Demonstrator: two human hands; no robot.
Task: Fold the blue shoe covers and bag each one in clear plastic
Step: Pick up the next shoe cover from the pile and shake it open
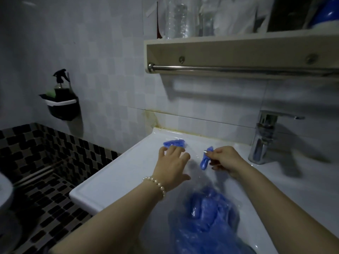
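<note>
A bagged, folded blue shoe cover [174,143] lies at the back of the white sink counter [117,173]. My left hand [172,166] reaches to it with straight fingers, the fingertips touching its near edge. My right hand [224,159] pinches a small folded blue shoe cover [205,160] that hangs upright just above the counter; whether clear plastic is around it I cannot tell. A big clear plastic bag of loose blue shoe covers [205,217] lies in front of me between my forearms.
A chrome faucet [264,142] stands at the right. Above, a shelf with a metal towel rail [238,68] overhangs the counter. A black wall holder with a spray bottle [61,99] hangs at the left. Dark mosaic floor lies below the counter's left edge.
</note>
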